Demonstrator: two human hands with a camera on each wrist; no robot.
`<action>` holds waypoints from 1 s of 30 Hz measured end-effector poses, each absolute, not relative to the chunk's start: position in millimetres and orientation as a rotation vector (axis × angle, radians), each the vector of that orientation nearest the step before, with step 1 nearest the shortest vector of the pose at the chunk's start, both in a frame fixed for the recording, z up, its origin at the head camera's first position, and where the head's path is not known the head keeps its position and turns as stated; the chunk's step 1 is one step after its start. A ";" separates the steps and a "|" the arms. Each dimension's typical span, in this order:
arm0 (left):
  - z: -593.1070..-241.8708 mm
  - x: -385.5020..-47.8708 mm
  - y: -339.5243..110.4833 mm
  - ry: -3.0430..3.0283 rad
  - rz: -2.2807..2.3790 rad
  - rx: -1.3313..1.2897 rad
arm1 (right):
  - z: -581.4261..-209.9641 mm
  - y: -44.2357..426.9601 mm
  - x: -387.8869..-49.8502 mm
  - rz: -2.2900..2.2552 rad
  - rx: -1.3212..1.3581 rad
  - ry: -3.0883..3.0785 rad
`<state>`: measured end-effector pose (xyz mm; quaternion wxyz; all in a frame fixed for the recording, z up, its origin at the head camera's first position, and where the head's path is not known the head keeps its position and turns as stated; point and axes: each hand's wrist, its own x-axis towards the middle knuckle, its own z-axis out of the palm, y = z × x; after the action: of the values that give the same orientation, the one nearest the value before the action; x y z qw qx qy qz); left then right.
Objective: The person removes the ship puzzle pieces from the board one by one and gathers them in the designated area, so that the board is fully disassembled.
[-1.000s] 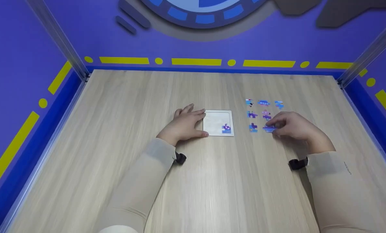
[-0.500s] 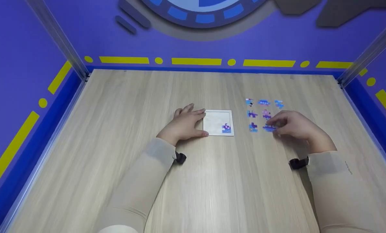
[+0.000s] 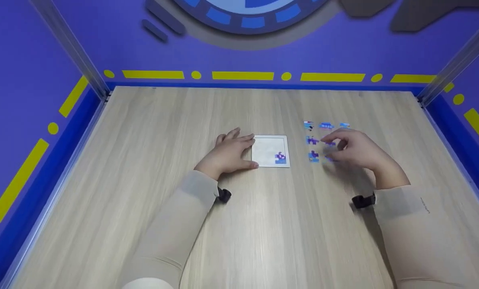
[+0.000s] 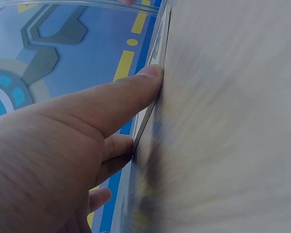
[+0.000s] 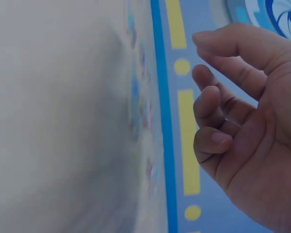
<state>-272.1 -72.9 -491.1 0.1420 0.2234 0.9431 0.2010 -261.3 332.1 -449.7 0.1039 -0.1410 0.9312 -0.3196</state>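
A square white puzzle tray lies mid-table, with one purple-and-blue jigsaw piece in its lower right corner. My left hand rests against the tray's left side; in the left wrist view the straight thumb touches its edge. Over the loose jigsaw pieces to the right hovers my right hand, thumb and index finger apart. The right wrist view shows nothing between its fingers. Beneath this hand, a pink-purple piece and a lower blue one are partly hidden.
Several loose jigsaw pieces lie in rows right of the tray, among them a blue piece at the back and a purple one near the front. The wooden table is bounded by a purple back wall and side walls.
My right hand has lifted off the long blue-purple jigsaw piece in the front row and shifted slightly left and away from me, its fingers spreading. My left hand stays at the tray.
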 end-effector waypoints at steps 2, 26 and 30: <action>-491.4 -272.3 -72.7 2.720 0.577 0.649 | -446.8 322.1 -260.4 -0.968 -0.449 2.744; -490.3 -271.9 -70.4 2.727 0.586 0.641 | -420.2 218.7 -244.5 -1.078 -0.426 2.699; -491.2 -271.1 -72.0 2.731 0.576 0.636 | -432.9 213.1 -245.9 -1.052 -0.414 2.699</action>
<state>-271.1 -72.0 -491.2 0.1390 0.2199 0.9448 0.1992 -245.9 213.1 -432.9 0.1073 -0.1407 0.9170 -0.3575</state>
